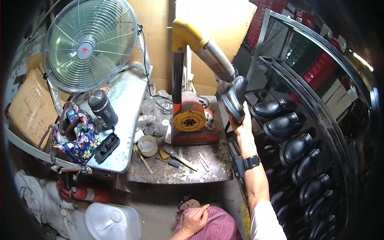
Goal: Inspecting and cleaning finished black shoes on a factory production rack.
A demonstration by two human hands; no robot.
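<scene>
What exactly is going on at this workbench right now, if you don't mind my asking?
A person's right hand holds a black shoe up at the end of a machine arm on the bench. The left hand rests on their lap, on pink checked cloth. A rack on the right carries a row of black shoes. A fan stands behind.

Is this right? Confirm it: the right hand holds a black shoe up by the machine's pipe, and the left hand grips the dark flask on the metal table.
Not quite. The head view shows the left hand resting on the checked cloth over the lap, far from the dark flask. The right hand does hold the black shoe by the pipe.
</scene>
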